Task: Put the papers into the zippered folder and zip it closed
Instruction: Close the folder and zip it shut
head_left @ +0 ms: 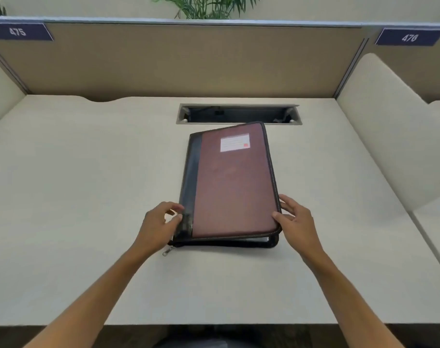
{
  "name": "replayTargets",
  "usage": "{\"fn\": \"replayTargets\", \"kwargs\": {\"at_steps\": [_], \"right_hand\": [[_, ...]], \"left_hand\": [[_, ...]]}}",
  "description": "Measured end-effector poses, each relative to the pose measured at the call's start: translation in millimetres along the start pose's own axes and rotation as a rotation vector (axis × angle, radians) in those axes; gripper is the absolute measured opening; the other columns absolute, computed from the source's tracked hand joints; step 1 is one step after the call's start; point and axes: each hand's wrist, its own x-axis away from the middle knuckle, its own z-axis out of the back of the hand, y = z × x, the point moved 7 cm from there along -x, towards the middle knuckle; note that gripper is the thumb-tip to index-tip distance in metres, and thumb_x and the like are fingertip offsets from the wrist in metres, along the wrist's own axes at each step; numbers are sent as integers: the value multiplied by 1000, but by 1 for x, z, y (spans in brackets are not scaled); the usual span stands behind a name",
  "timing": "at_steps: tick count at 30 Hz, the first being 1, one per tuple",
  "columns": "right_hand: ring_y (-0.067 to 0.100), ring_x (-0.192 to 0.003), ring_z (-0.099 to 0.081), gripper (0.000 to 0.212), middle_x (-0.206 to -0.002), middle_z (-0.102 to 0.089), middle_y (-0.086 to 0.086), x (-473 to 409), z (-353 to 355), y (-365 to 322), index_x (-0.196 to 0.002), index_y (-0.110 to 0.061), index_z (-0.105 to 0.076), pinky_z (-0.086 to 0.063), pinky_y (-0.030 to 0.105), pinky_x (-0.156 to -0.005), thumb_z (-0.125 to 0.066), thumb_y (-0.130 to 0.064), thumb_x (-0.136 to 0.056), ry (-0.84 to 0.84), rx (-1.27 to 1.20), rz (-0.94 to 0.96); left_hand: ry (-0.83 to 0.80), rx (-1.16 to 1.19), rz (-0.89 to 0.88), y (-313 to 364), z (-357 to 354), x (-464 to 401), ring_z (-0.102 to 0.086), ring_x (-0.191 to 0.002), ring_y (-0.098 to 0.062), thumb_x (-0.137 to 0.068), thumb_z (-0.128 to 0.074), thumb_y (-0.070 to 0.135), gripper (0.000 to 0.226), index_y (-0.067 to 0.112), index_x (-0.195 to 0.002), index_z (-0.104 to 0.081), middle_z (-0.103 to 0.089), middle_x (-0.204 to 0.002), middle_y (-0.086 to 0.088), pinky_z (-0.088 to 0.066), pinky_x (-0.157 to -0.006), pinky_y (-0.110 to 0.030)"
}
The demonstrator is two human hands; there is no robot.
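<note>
A maroon zippered folder (230,182) with a black spine and a white label lies on the desk, cover folded down. Its near edge gapes a little, and a thin pale edge shows inside the gap. The zipper is unzipped along the near side, and its metal pull (166,251) lies on the desk at the near left corner. My left hand (158,226) touches the spine at the near left corner, fingers curled against it. On the near right edge rests my right hand (293,218), thumb on the cover and fingers spread. No loose papers are visible.
The folder lies mid-desk (75,197). A recessed cable slot (239,114) is just behind the folder. A tan partition (163,61) closes the back, with low cream dividers at both sides. Number plates 475 (18,31) and 476 (410,37) hang on the partition.
</note>
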Motion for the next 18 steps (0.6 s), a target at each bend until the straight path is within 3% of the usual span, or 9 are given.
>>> {"fn": "replayTargets", "kwargs": {"at_steps": [6, 10, 14, 18], "right_hand": [[18, -111, -60, 56, -125, -62, -4, 2, -14, 34, -139, -22, -47, -50, 33, -95, -65, -23, -87, 9, 372, 36], [21, -129, -45, 54, -142, -50, 1, 6, -24, 45, -143, -17, -41, -43, 37, -102, -54, -33, -93, 44, 654, 129], [27, -132, -40, 51, -149, -41, 8, 11, -31, 45, -143, -13, -41, -41, 43, -101, -50, -29, -95, 73, 821, 150], [27, -122, -51, 43, -136, -53, 12, 30, -51, 10, -128, -10, -57, -47, 40, -93, -63, -17, -86, 184, 892, 525]], "left_hand": [[-77, -199, 14, -48, 1, 17, -49, -117, -17, -84, -47, -7, 49, 17, -126, -58, -58, -128, 1, -38, -98, -26], [-116, -93, 5, -53, 2, 25, -51, -112, -10, -88, -44, -6, 47, 26, -117, -62, -61, -116, 4, -36, -89, -14], [-127, -77, -54, -51, 4, 34, -52, -105, -1, -89, -58, 9, 34, 36, -108, -66, -65, -102, 19, -37, -88, -18], [-109, -159, -139, -51, 5, 41, -56, -100, -8, -85, -68, 10, 27, 25, -107, -70, -67, -95, 17, -43, -89, -29]]}}
